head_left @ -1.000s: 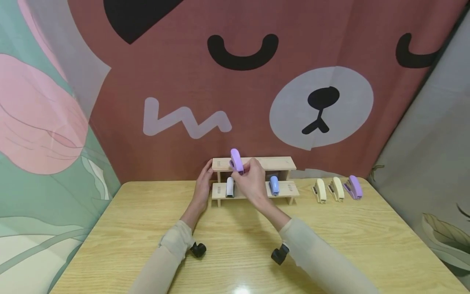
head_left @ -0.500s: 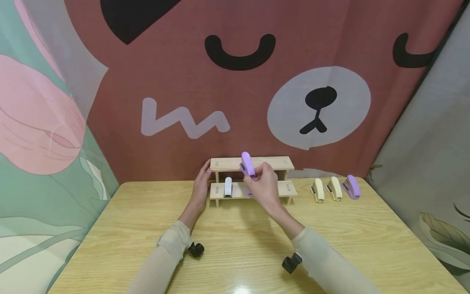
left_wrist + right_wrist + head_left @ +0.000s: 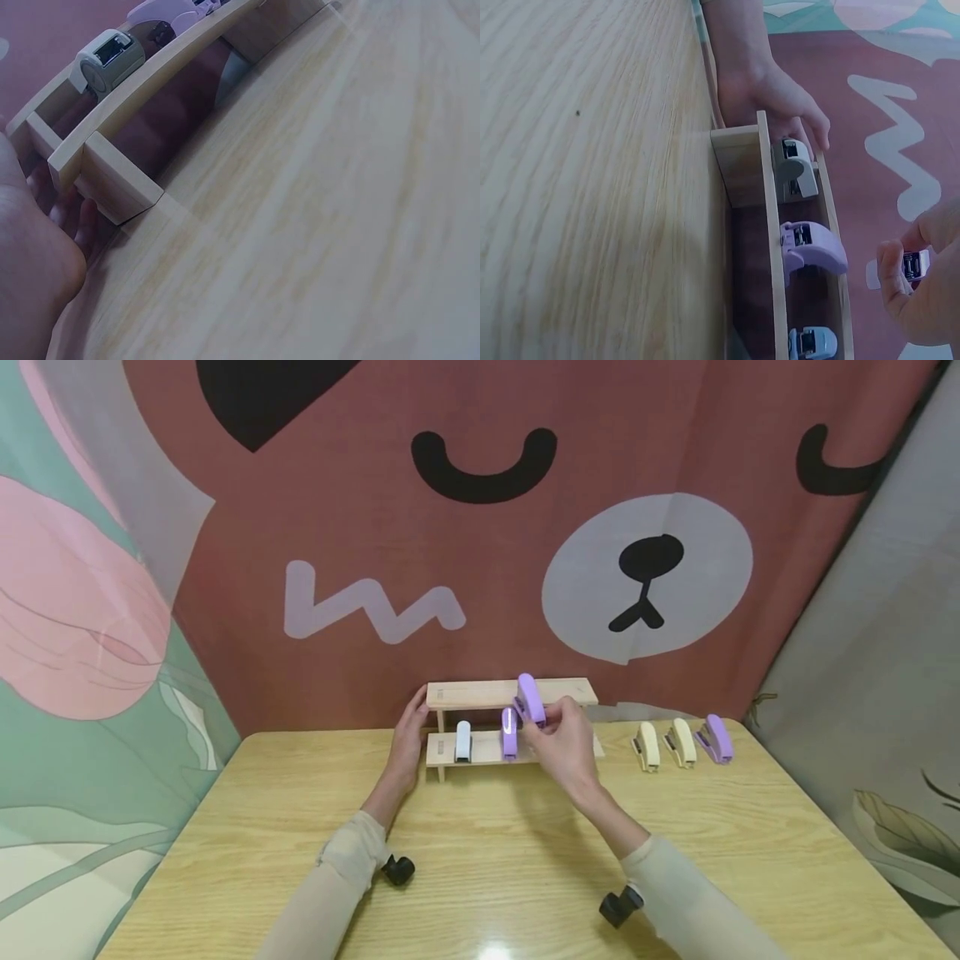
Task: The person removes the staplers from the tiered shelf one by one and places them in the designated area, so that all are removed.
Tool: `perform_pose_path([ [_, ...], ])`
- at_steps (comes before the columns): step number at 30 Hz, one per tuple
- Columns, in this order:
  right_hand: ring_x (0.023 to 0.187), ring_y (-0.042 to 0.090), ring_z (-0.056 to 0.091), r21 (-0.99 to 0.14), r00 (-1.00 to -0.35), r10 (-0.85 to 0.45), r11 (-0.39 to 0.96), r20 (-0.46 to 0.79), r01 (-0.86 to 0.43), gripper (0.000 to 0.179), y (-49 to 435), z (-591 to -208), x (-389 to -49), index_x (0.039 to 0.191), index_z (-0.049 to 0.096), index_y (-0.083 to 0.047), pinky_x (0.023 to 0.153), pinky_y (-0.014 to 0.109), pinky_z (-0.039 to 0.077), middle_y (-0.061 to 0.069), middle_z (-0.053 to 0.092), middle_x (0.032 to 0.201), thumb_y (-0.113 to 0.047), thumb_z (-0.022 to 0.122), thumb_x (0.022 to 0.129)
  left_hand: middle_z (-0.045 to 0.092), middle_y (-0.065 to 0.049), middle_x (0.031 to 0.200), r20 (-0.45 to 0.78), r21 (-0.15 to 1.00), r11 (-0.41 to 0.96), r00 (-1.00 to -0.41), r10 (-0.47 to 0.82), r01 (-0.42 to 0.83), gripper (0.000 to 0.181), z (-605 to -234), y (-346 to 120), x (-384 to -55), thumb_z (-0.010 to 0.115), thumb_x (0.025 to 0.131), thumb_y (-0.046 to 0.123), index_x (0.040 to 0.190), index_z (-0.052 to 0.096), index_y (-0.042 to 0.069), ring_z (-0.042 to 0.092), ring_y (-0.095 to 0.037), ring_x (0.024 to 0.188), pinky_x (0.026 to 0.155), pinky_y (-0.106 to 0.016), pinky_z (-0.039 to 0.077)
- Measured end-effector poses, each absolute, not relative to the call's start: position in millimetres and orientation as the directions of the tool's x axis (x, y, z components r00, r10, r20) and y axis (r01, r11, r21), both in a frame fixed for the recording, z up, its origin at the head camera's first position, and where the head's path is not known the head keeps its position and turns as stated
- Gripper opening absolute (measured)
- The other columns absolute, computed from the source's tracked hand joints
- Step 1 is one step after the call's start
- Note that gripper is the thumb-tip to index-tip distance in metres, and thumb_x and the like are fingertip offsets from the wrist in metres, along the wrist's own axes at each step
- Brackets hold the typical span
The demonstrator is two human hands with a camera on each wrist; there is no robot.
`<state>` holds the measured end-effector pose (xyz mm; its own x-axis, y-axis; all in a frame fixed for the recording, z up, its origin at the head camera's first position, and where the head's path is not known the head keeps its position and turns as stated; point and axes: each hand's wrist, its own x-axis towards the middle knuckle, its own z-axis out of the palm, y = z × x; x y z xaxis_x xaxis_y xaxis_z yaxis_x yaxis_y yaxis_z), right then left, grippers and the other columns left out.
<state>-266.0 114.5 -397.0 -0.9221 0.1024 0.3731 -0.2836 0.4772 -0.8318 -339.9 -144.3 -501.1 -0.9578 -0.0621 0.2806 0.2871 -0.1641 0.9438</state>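
Note:
My right hand (image 3: 564, 745) pinches a purple stapler (image 3: 530, 697) near its lower end, in front of the upper tier of a two-tier wooden rack (image 3: 472, 693). On the lower tier stand a white stapler (image 3: 463, 741) and a second purple stapler (image 3: 509, 732). A blue stapler (image 3: 815, 342) shows beyond them in the right wrist view; in the head view the right hand hides it. My left hand (image 3: 406, 745) lies along the rack's left end, its fingers extended and touching the wood.
To the right of the rack, two cream staplers (image 3: 647, 747) and another purple stapler (image 3: 717, 740) stand on the wooden table (image 3: 450, 852). Directly behind the table hangs a curtain (image 3: 360, 527) with a bear print.
My right hand has moved rightward along the rack with the purple stapler. The purple stapler on the lower tier has come into sight, and the blue one is now covered. The left hand keeps its place.

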Motion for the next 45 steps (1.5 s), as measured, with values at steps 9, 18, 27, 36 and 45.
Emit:
perform_pose_path([
  [9, 0.068, 0.025, 0.063, -0.852, -0.924, 0.125, 0.447, 0.362, -0.273, 0.025, 130.3, -399.7, -262.0, 0.099, 0.057, 0.000, 0.051, 0.036, 0.055, 0.014, 0.064, 0.087, -0.005, 0.075, 0.083, 0.038, 0.004, 0.159, 0.260, 0.950, -0.167, -0.964, -0.053, 0.265, 0.049, -496.5, -145.0, -337.2, 0.044, 0.110, 0.038, 0.158, 0.041, 0.029, 0.032, -0.025, 0.144, 0.114, -0.061, 0.024],
  [18, 0.072, 0.024, 0.062, -0.839, -0.913, 0.169, 0.481, 0.372, -0.253, 0.025, 149.1, -404.4, -259.3, 0.098, 0.057, 0.001, 0.053, 0.031, 0.053, 0.015, 0.063, 0.089, -0.006, 0.076, 0.084, 0.042, 0.009, 0.156, 0.256, 0.949, -0.168, -0.964, -0.075, 0.265, 0.048, -501.2, -142.9, -341.7, 0.045, 0.109, 0.038, 0.156, 0.044, 0.031, 0.033, -0.021, 0.143, 0.114, -0.060, 0.024],
  [27, 0.070, 0.024, 0.063, -0.831, -0.911, 0.192, 0.508, 0.365, -0.226, 0.025, 169.4, -410.2, -257.6, 0.099, 0.057, 0.002, 0.053, 0.030, 0.054, 0.016, 0.064, 0.086, -0.008, 0.075, 0.086, 0.043, 0.009, 0.155, 0.247, 0.952, -0.163, -0.966, -0.079, 0.257, 0.047, -500.7, -142.6, -340.9, 0.044, 0.109, 0.037, 0.156, 0.045, 0.032, 0.034, -0.020, 0.143, 0.114, -0.060, 0.025],
  [36, 0.071, 0.024, 0.066, -0.812, -0.888, 0.226, 0.537, 0.400, -0.229, 0.022, 189.3, -414.2, -258.2, 0.098, 0.059, 0.005, 0.054, 0.025, 0.053, 0.018, 0.067, 0.088, -0.004, 0.073, 0.085, 0.041, 0.004, 0.157, 0.250, 0.949, -0.182, -0.967, -0.057, 0.256, 0.047, -498.3, -143.9, -341.2, 0.043, 0.110, 0.036, 0.157, 0.043, 0.031, 0.035, -0.024, 0.141, 0.114, -0.060, 0.025],
  [45, 0.067, 0.021, 0.066, -0.826, -0.893, 0.258, 0.531, 0.370, -0.189, 0.022, 208.5, -424.5, -258.2, 0.100, 0.060, 0.005, 0.052, 0.025, 0.054, 0.017, 0.066, 0.086, -0.004, 0.074, 0.085, 0.041, 0.003, 0.157, 0.254, 0.947, -0.190, -0.966, -0.052, 0.259, 0.047, -498.0, -144.4, -339.7, 0.042, 0.110, 0.034, 0.157, 0.042, 0.030, 0.033, -0.026, 0.142, 0.114, -0.061, 0.023],
])
